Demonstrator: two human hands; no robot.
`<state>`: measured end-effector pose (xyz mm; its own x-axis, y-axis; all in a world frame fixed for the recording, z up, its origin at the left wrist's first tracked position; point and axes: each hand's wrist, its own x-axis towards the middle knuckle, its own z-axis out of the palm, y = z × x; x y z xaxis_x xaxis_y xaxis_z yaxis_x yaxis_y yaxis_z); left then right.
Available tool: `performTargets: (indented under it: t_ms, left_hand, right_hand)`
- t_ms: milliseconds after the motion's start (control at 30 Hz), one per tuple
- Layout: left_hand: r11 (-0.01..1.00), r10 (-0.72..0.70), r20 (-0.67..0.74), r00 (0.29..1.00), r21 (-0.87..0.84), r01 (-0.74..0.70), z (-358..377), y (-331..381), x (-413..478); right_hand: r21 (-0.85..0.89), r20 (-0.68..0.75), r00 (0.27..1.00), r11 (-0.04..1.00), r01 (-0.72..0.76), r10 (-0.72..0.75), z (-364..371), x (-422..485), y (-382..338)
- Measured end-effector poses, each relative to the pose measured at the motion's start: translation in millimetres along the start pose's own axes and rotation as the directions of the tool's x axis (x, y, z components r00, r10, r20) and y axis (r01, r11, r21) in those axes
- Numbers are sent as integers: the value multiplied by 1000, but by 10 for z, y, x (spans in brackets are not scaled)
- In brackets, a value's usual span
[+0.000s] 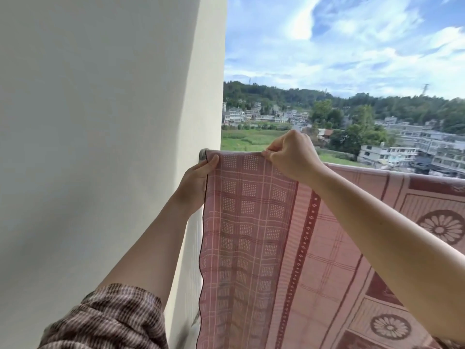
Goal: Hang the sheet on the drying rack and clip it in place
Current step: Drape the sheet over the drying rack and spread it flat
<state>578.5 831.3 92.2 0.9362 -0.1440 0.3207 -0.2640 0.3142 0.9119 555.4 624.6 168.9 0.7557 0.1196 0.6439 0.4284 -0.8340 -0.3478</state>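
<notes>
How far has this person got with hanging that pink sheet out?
Done: the pink sheet is already draped over the rail, whose metal end shows by the wall. In hand: the left hand holds the sheet's side edge while the right hand pinches its top fold, apparently straightening it. Left: clipping it in place; no clip is visible anywhere.
</notes>
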Motion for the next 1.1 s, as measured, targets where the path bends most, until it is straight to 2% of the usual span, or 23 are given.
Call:
performTargets:
  t_ms: [133, 267, 367, 467, 567, 633, 700, 767, 800, 867, 933, 1033, 1100]
  left_hand:
    - [998, 60, -123, 991, -11, -62, -5, 37, 71]
    - [987, 157, -281, 947, 18, -159, 9, 90, 59]
    - [979, 175, -374, 911, -29, -200, -8, 71, 50]
    - [977, 174, -428, 887, -40, -210, 0, 5, 46]
    - [976, 185, -502, 845, -7, -218, 25, -69, 39]
    - [969, 247, -576, 779, 161, -188, 120, -144, 27]
    - [891, 409, -641, 649, 435, -132, 272, -200, -15]
    - [741, 628, -576, 524, 648, -175, 488, -215, -98]
    - [648, 716, -493, 494, 732, -211, 634, -230, -153]
    - [497, 800, -284, 529, 807, -320, 1013, -319, -277]
    - [413, 791, -69, 609, 794, -447, 1448, -490, -389]
    - [352, 695, 192, 693, 750, -560, 2135, -849, -573]
    - [372, 640, 272, 719, 709, -599, 2650, -1113, -721]
  right_hand:
    - [12, -10, 1000, 1000, 2, -2, 6, 14, -41]
    - [49, -55, 998, 999, 9, -6, 69, 49, -87]
    - [56, 14, 999, 997, 47, -47, 123, 54, -117]
    - [-12, 107, 990, 996, 89, -87, 113, -4, -89]
    - [-129, 51, 988, 980, 154, -149, 49, -142, -16]
    - [-207, 23, 983, 961, 181, -181, -23, -287, 87]
    - [-259, -25, 979, 947, 189, -202, -121, -458, 232]
    - [-282, -123, 969, 944, 172, -213, -274, -659, 397]
    - [-288, -172, 962, 945, 157, -212, -367, -765, 488]
    - [-285, -243, 951, 951, 118, -191, -567, -1014, 723]
    - [-263, -290, 945, 962, 71, -149, -775, -1311, 993]
    - [-253, -317, 946, 967, -21, -63, -1075, -1820, 1425]
    - [-267, -317, 948, 958, -108, 18, -1323, -2193, 1717]
